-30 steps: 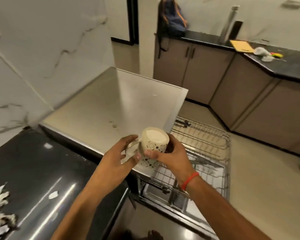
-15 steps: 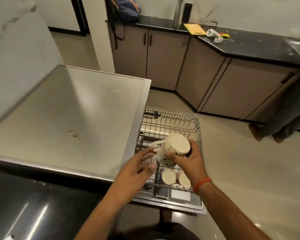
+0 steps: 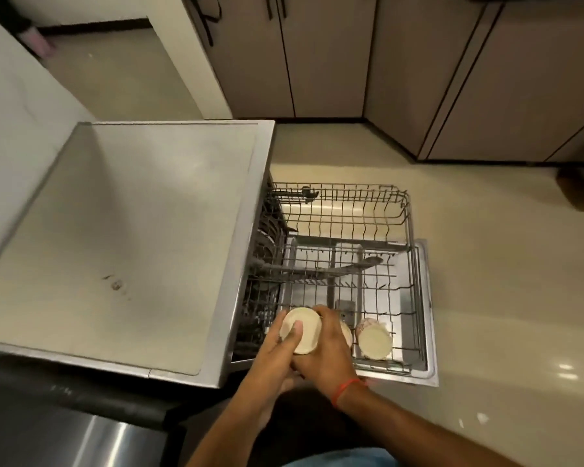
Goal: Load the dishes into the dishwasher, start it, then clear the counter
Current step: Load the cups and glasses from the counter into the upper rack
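- Both hands have dropped from above the rack down to its near-left corner since half a second ago, and the cup has gone down with them; camera is now tilting lower, so the far counter is out of sight.
- Right hand [image 3: 327, 352] is wrapping the cup [image 3: 300, 330] from the right, fingers curling round its side, red band [image 3: 346, 389] sitting on the wrist.
- Left hand [image 3: 282, 345] is coming in from the left, thumb pressing flat on the cup's pale base, other fingers hidden under it; cannot tell how tightly they are closing.
- Cup is sitting base-up, inside the pulled-out wire rack [image 3: 378, 210], at its near-left corner; cannot tell if it is resting on the wires.
- Second cup [image 3: 373, 338] is lying base-up and tilted in the same rack, just right of the right hand, apart from the held cup.
- Third cup [image 3: 347, 332] is mostly hidden behind the right hand, only a sliver showing between it and the second cup.
- Rack is hanging over the lowered dishwasher door [image 3: 427, 315], which is lying flat above the floor [image 3: 503, 298].
- Steel worktop [image 3: 132, 230] is lying to the left of the rack, a small dark stain [image 3: 115, 284] on it.
- Brown cabinet doors [image 3: 324, 55] are running along the far side.
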{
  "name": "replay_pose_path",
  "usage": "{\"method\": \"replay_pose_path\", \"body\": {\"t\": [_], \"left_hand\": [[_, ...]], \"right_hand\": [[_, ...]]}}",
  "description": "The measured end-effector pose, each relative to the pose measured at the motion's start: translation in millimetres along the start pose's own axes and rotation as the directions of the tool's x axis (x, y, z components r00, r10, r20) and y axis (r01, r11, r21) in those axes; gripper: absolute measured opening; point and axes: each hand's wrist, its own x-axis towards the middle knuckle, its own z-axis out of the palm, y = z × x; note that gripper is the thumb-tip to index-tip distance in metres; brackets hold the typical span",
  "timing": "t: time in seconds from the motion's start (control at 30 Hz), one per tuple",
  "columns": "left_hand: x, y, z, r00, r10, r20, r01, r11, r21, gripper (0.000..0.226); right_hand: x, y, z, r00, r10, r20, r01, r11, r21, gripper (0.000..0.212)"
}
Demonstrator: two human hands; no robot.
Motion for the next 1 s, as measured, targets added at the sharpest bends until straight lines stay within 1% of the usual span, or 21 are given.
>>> {"method": "replay_pose_path", "body": {"t": [0.07,0.13,0.2,0.3,0.4,0.53,0.6,0.67,0.73,0.83,0.9,1.0], "left_hand": [[9,2,1,0.999,-0.011,-0.032,0.012,1.000,0.020,0.049],[22,3,0,0.999,-0.016,-0.051,0.020,0.998,0.067,0.046],[38,4,-1,0.997,-0.031,-0.070,0.039,0.993,0.111,0.041],[67,3,-3,0.997,-0.032,-0.076,0.046,0.982,0.183,0.041],[89,5,-6,0.997,-0.028,-0.075,0.044,0.973,0.226,0.034],[123,-1,-15,0.993,-0.097,-0.067,0.113,0.950,0.291,0.032],[141,-11,-19,0.987,-0.146,-0.073,0.162,0.934,0.317,0.025],[156,-20,-22,0.982,-0.166,-0.088,0.187,0.920,0.344,0.012],[171,-29,-24,0.979,-0.181,-0.097,0.204,0.911,0.360,0.004],[184,-41,-27,0.978,-0.190,-0.082,0.207,0.902,0.380,0.010],[187,-46,-27,0.978,-0.196,-0.076,0.210,0.902,0.378,0.021],[192,-51,-28,0.974,-0.212,-0.081,0.227,0.911,0.345,0.025]], "right_hand": [[6,6,4,0.999,0.012,0.035,-0.012,1.000,0.004,0.074],[12,12,10,0.998,0.028,0.058,-0.028,1.000,-0.003,0.085],[17,16,15,0.997,0.050,0.060,-0.050,0.999,-0.010,0.091],[27,23,25,0.994,0.098,0.042,-0.099,0.995,0.016,0.093],[32,30,39,0.987,0.148,0.061,-0.151,0.988,0.044,0.095],[40,44,63,0.965,0.252,0.071,-0.257,0.964,0.071,0.098],[43,51,74,0.944,0.320,0.084,-0.326,0.943,0.065,0.100],[44,58,82,0.919,0.385,0.088,-0.390,0.920,0.050,0.102],[47,66,89,0.898,0.432,0.083,-0.434,0.900,0.020,0.102],[55,74,95,0.872,0.481,0.090,-0.480,0.877,-0.025,0.098],[61,77,97,0.870,0.486,0.082,-0.481,0.874,-0.073,0.092],[67,81,97,0.872,0.484,0.076,-0.475,0.873,-0.114,0.092]]}}
